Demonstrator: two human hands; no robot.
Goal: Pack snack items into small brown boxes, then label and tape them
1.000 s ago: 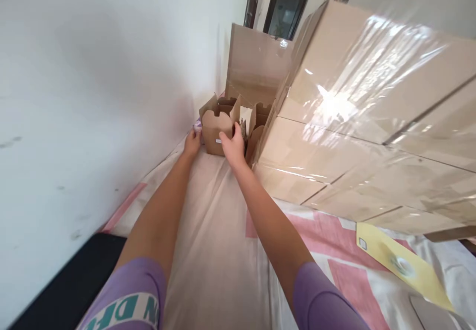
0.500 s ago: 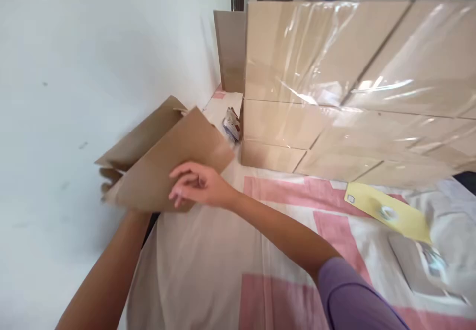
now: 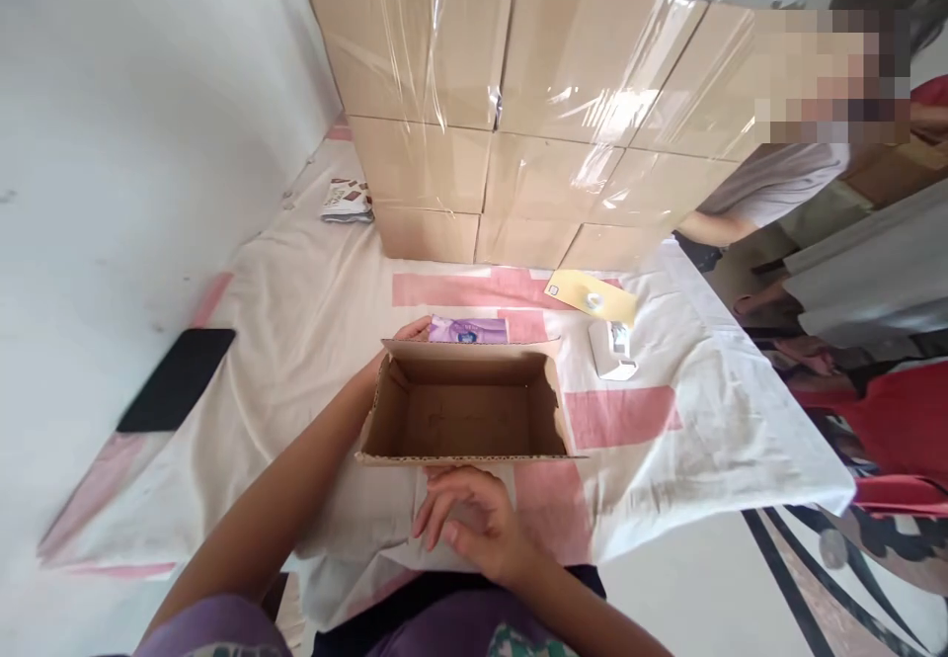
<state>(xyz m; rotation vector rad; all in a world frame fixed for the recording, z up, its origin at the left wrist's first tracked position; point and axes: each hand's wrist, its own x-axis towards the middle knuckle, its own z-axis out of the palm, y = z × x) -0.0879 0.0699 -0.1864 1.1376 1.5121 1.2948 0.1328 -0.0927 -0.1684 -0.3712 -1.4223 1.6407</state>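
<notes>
An open-topped brown cardboard box (image 3: 468, 420) sits in front of me on the cloth-covered table, its inside bare. Beyond its far flap lies a purple packet (image 3: 469, 330) with a blue mark. My left hand (image 3: 415, 329) reaches round the box's left side, its fingers at the packet's left end, pinched on it as far as they show; the flap hides part of the hand. Just below the box's near edge is my right hand (image 3: 478, 519), fingers loosely bent and apart, with nothing in it.
A wall of plastic-wrapped cartons (image 3: 548, 133) stands at the back. On the cloth are a yellow card (image 3: 592, 293), a white device (image 3: 613, 351), a brown-and-white packet (image 3: 347, 200) and a flat black object (image 3: 178, 378). Another person (image 3: 777, 183) is at the right.
The box, earlier tilted in my left hand by the wall, now stands open side up on the table. My left hand has moved to the purple packet; the view has swung right.
</notes>
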